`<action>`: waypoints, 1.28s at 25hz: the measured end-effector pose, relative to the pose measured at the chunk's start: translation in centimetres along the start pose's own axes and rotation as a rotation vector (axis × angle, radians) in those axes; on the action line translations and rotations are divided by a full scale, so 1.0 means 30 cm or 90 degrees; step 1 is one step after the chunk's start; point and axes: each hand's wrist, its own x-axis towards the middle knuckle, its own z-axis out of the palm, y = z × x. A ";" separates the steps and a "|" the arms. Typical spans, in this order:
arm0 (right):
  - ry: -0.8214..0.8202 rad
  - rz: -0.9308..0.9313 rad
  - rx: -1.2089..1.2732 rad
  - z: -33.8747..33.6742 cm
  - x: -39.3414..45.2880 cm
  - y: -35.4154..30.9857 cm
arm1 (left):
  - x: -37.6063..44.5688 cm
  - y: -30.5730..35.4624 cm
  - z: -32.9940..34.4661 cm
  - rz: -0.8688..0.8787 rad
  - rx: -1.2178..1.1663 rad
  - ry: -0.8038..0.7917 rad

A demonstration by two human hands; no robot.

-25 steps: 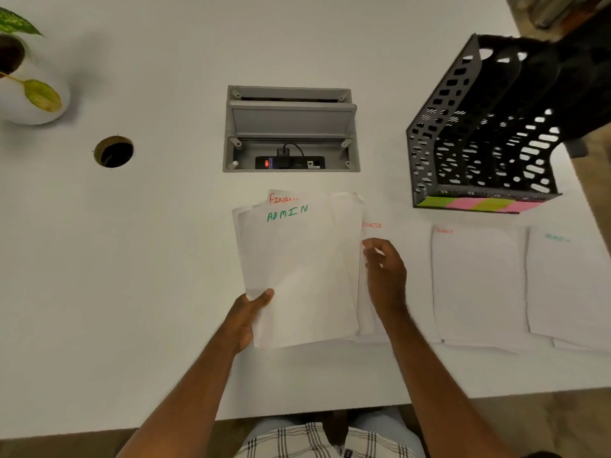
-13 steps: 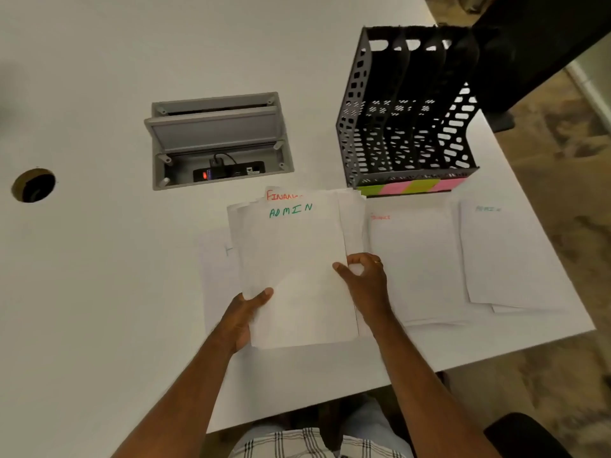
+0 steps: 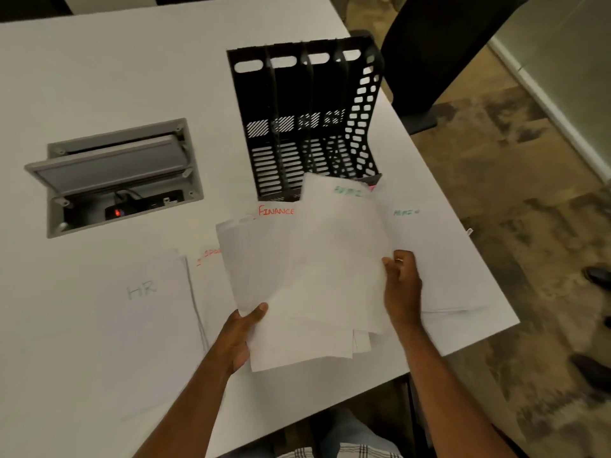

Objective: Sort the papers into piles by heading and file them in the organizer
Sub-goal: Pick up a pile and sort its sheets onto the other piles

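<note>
A: What lies on the white surface (image 3: 99, 77) near the person?
B: An HR pile (image 3: 148, 312) at the left, a green-headed pile (image 3: 439, 259) at the right.
A: And the hands?
B: The left hand (image 3: 239, 337) grips the stack (image 3: 271, 276) headed FINANCE at its lower corner. The right hand (image 3: 401, 285) pinches one sheet (image 3: 334, 252), lifted to the right.
A: Farther away?
B: The black organizer (image 3: 307, 127), a grey cable box (image 3: 115, 176), then a dark chair (image 3: 439, 54).
</note>
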 end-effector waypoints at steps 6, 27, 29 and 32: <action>0.043 0.065 -0.202 -0.306 0.334 0.280 | 0.066 -0.048 0.140 -0.009 0.037 -0.015; -0.115 0.158 0.056 0.025 0.078 0.154 | 0.101 -0.082 0.275 -0.024 0.072 0.044; -0.114 0.134 0.058 0.028 0.065 0.152 | 0.079 -0.078 0.256 -0.018 0.046 0.041; -0.158 0.104 0.060 0.036 0.039 0.127 | 0.057 -0.075 0.204 -0.025 -0.003 0.068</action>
